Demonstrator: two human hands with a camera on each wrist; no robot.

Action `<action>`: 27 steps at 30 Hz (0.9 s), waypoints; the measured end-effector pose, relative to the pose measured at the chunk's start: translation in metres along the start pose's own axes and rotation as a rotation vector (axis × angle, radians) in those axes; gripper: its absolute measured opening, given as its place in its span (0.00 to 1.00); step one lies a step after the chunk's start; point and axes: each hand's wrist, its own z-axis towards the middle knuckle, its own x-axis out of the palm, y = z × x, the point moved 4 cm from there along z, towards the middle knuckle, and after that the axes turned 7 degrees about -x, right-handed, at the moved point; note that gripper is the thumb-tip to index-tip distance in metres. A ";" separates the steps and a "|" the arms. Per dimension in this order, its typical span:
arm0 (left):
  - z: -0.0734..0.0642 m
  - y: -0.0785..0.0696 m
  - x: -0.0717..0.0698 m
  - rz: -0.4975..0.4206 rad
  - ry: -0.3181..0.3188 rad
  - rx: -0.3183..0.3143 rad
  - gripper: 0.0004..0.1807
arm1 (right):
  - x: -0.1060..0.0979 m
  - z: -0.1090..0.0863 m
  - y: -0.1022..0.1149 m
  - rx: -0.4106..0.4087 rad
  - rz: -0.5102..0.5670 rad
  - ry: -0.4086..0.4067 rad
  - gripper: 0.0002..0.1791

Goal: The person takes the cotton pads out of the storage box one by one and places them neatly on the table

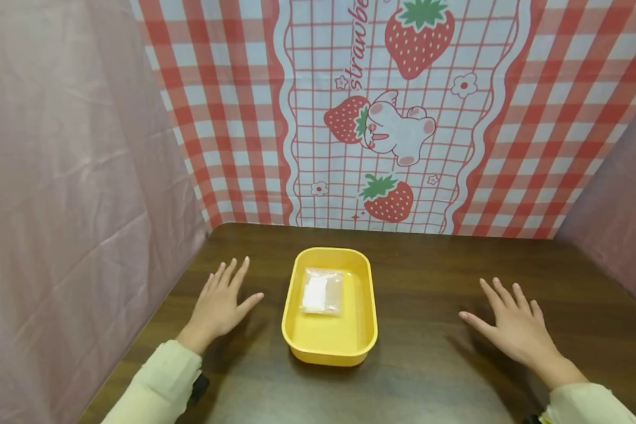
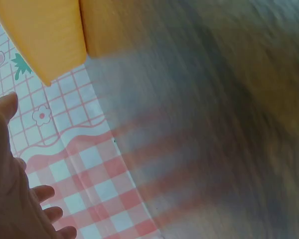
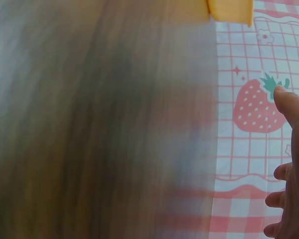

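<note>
A yellow rectangular tray (image 1: 357, 338) with rounded corners stands on the dark wooden table between my hands. Inside it, towards the back left, lies a small clear plastic packet (image 1: 322, 292) with something white in it. My left hand (image 1: 218, 306) is to the left of the tray, apart from it, fingers spread and holding nothing. On the right, farther from the tray, my right hand (image 1: 519, 330) is likewise spread with nothing in it. Both wrist views show part of the tray, its yellow wall (image 2: 45, 35) and corner (image 3: 231, 10), beyond the thumbs.
The brown table (image 1: 424, 365) reaches back to a red-and-white checked cloth (image 1: 233, 118) with strawberry prints, hanging behind it. Pale pink fabric (image 1: 74, 206) hangs along the left side, and more pink fabric (image 1: 620, 194) on the right.
</note>
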 end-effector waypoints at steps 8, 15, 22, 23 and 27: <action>0.004 -0.001 0.004 -0.170 0.023 -0.039 0.47 | 0.002 0.008 0.013 0.004 0.082 -0.003 0.51; 0.008 -0.004 0.010 -0.382 0.129 -0.084 0.53 | 0.003 0.013 0.020 0.013 0.097 -0.016 0.51; 0.012 -0.015 0.016 -0.561 0.235 -0.054 0.55 | 0.004 0.019 0.029 0.006 0.141 -0.037 0.50; 0.013 -0.017 0.016 -0.597 0.245 -0.039 0.55 | 0.004 0.020 0.030 0.004 0.147 -0.040 0.50; 0.016 -0.027 0.015 -0.750 0.271 0.026 0.57 | 0.005 0.022 0.035 -0.005 0.168 -0.069 0.50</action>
